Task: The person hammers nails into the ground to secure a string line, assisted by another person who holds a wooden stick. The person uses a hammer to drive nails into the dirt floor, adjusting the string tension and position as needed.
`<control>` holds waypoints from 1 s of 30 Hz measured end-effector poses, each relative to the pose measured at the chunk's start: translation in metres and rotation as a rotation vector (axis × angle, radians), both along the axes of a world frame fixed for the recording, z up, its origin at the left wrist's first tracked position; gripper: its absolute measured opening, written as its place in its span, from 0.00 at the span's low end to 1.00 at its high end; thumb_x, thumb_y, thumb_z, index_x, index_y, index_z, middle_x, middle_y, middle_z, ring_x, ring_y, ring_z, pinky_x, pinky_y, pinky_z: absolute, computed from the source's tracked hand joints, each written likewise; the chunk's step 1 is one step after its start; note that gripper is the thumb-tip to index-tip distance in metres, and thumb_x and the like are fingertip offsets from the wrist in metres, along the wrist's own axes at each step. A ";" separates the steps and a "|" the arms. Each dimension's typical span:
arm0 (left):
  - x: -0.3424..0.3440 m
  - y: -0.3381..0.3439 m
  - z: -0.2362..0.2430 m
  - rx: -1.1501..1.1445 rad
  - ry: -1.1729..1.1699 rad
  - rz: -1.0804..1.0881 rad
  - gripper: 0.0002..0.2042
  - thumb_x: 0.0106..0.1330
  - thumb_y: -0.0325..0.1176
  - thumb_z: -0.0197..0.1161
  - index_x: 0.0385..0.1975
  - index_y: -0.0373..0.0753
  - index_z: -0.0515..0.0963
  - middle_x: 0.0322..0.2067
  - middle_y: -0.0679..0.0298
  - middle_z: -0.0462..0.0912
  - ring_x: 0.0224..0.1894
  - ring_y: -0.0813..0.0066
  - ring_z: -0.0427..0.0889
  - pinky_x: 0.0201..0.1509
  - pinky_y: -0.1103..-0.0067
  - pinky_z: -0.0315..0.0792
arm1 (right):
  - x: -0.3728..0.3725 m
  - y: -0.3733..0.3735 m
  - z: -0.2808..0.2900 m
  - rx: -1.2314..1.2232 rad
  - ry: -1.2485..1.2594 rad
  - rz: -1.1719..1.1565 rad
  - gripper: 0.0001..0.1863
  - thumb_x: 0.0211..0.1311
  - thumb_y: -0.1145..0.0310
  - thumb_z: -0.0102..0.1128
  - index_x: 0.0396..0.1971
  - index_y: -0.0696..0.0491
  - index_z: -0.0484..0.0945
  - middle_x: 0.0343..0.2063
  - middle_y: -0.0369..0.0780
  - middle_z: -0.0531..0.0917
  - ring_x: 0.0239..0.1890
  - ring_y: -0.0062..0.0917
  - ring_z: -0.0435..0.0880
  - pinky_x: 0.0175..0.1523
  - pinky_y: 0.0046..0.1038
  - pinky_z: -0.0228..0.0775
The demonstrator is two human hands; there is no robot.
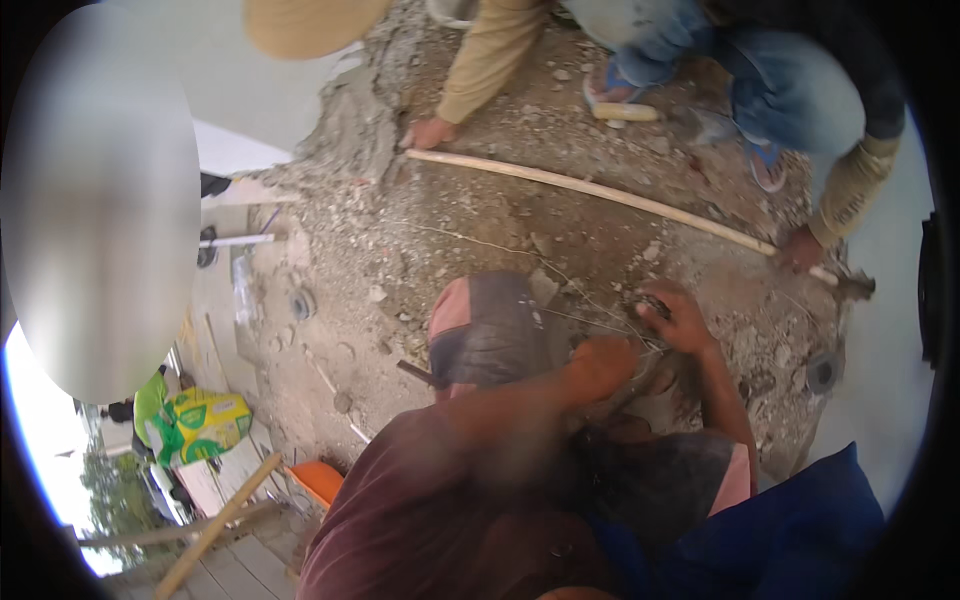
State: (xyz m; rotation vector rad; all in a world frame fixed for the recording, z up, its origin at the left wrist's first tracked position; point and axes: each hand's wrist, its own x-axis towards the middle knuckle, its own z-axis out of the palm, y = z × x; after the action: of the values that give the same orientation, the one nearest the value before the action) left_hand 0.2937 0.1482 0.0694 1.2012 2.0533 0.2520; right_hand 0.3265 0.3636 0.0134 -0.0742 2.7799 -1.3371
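In the middle of the rough dirt floor, my left hand [603,366] is closed, with the thin pale string [540,262] running up to its fingers. Beside it, my right hand [682,318] is curled around a dark, rough lump [655,304] whose kind I cannot make out. The string trails from my hands to the upper left over the dirt. Across from me a crouching person grips a long wooden pole [590,187] with both hands. A dark piece [856,286] shows at the pole's right end.
Near that person's feet lies a trowel [655,118] with a pale handle. Grey pipe ends [301,303] stick up from the ground at left, and another pipe end [822,372] at right. A yellow-green bag [205,425], an orange thing [318,481] and a wooden plank [218,525] lie lower left.
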 end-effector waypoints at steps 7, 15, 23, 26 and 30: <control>-0.003 0.017 0.045 -0.350 0.050 -0.141 0.19 0.70 0.29 0.55 0.59 0.31 0.71 0.40 0.44 0.87 0.46 0.42 0.88 0.49 0.54 0.81 | 0.037 0.053 -0.010 0.073 0.098 -0.591 0.42 0.68 0.37 0.62 0.65 0.60 0.74 0.65 0.57 0.77 0.69 0.54 0.73 0.75 0.47 0.61; -0.006 -0.002 0.041 -0.303 0.045 -0.171 0.16 0.68 0.28 0.56 0.56 0.38 0.73 0.38 0.44 0.87 0.44 0.40 0.87 0.48 0.50 0.79 | 0.017 -0.003 -0.032 0.043 -0.152 -0.332 0.52 0.65 0.34 0.64 0.74 0.61 0.62 0.70 0.61 0.69 0.73 0.54 0.68 0.77 0.46 0.58; -0.011 -0.008 0.042 -0.242 0.017 -0.099 0.18 0.66 0.27 0.56 0.57 0.40 0.74 0.37 0.43 0.87 0.44 0.39 0.87 0.47 0.50 0.79 | -0.014 -0.002 -0.035 -0.078 -0.025 -0.754 0.56 0.63 0.32 0.64 0.68 0.73 0.65 0.65 0.67 0.71 0.69 0.59 0.71 0.73 0.45 0.64; -0.013 -0.005 0.047 -0.205 -0.004 -0.084 0.19 0.65 0.27 0.56 0.58 0.40 0.74 0.37 0.43 0.87 0.43 0.39 0.87 0.46 0.50 0.79 | -0.040 0.024 -0.048 0.041 -0.194 -0.752 0.60 0.61 0.31 0.65 0.70 0.74 0.60 0.70 0.67 0.64 0.74 0.60 0.62 0.78 0.45 0.57; -0.010 -0.008 0.050 -0.166 0.005 -0.071 0.21 0.64 0.26 0.56 0.59 0.39 0.73 0.36 0.44 0.87 0.42 0.40 0.87 0.45 0.50 0.79 | -0.055 0.009 -0.059 0.161 -0.143 -0.582 0.65 0.59 0.30 0.66 0.74 0.73 0.52 0.75 0.66 0.54 0.79 0.59 0.50 0.82 0.45 0.46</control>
State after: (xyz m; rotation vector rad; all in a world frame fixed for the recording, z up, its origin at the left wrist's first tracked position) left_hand 0.2834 0.1406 0.1198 1.1701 1.9889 0.0442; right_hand 0.2717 0.3727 -0.0452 0.8590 2.8768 -1.1254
